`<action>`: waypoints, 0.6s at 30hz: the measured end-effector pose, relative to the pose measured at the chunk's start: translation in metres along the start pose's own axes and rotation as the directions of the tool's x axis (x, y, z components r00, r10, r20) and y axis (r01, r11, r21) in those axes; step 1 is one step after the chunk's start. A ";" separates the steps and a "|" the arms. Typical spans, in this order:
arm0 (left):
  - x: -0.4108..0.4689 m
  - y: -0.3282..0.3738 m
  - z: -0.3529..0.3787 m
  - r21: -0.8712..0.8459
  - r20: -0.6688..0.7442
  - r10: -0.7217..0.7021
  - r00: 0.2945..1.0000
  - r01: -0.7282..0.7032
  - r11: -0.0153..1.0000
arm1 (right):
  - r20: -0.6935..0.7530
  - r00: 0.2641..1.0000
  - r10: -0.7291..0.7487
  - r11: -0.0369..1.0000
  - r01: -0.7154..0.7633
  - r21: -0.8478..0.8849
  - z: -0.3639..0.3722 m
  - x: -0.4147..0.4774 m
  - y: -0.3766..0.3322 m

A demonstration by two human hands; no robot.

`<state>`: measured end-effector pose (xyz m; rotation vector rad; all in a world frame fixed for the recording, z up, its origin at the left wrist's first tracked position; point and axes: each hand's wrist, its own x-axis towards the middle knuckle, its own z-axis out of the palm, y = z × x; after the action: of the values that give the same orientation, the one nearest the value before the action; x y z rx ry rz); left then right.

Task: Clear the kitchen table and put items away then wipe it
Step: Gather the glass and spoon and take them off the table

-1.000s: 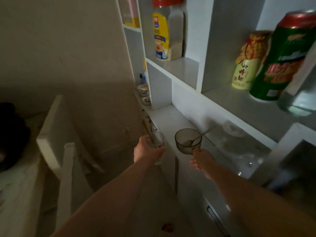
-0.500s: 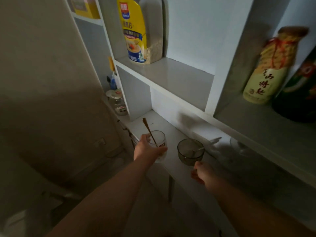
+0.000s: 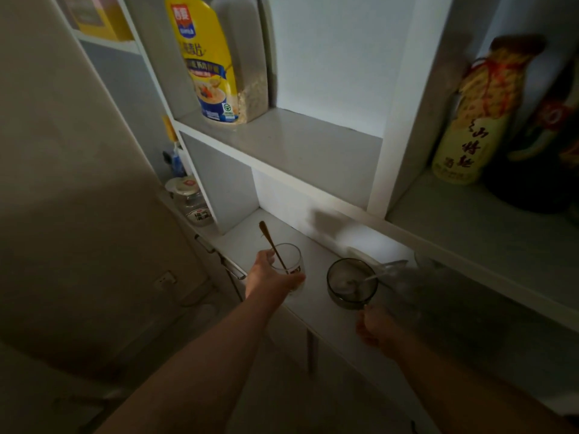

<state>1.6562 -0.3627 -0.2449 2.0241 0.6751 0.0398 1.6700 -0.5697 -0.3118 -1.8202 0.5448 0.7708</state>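
Two vessels at the cabinet's lower shelf (image 3: pixel 316 245) — clear glass (image 3: pixel 289 266) with long spoon (image 3: pixel 272 244) gripped by left hand (image 3: pixel 269 277), smoked glass bowl (image 3: pixel 351 283) with spoon resting on the shelf, right hand (image 3: pixel 376 327) just below it, closed or loose impossible to tell. Above: oat jar (image 3: pixel 219 57), yellow bottle (image 3: pixel 473 120). Judging by this — putting-away under way, wiping likely undone, kitchen table out of sight.

Dim home kitchen, white shelf unit (image 3: pixel 282 145) with oat jar (image 3: pixel 219 64), bottle (image 3: pixel 473 120), glass bowl (image 3: pixel 351 283) on counter
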 end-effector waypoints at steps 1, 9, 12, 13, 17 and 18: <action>0.001 0.000 0.001 0.002 0.003 0.000 1.000 0.000 1.000 | -0.017 1.000 -0.007 0.999 0.007 -0.042 -0.001 0.000 0.000; 0.010 0.010 0.015 0.015 0.039 0.014 0.999 -0.015 1.000 | -0.033 0.995 -0.093 0.848 0.062 -0.526 0.000 -0.030 -0.023; 0.013 0.019 0.025 -0.006 0.037 0.005 0.999 -0.005 1.000 | 0.021 0.973 -0.232 0.524 0.143 -0.839 0.001 -0.039 -0.029; 0.015 0.021 0.028 -0.024 0.037 -0.006 0.999 0.007 1.000 | -0.013 0.966 -0.258 0.527 0.129 -0.840 0.000 -0.034 -0.030; 0.024 0.027 0.037 -0.045 0.039 0.001 0.999 0.001 0.999 | -0.076 0.925 -0.371 0.602 0.178 -0.779 -0.005 -0.034 -0.036; 0.027 0.027 0.038 -0.039 0.041 0.005 0.999 -0.003 0.999 | -0.062 0.920 -0.387 0.607 0.203 -0.769 -0.006 -0.036 -0.038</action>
<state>1.7026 -0.3904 -0.2496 1.9833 0.6400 0.0136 1.6725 -0.5611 -0.2602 -2.7221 0.0053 0.5897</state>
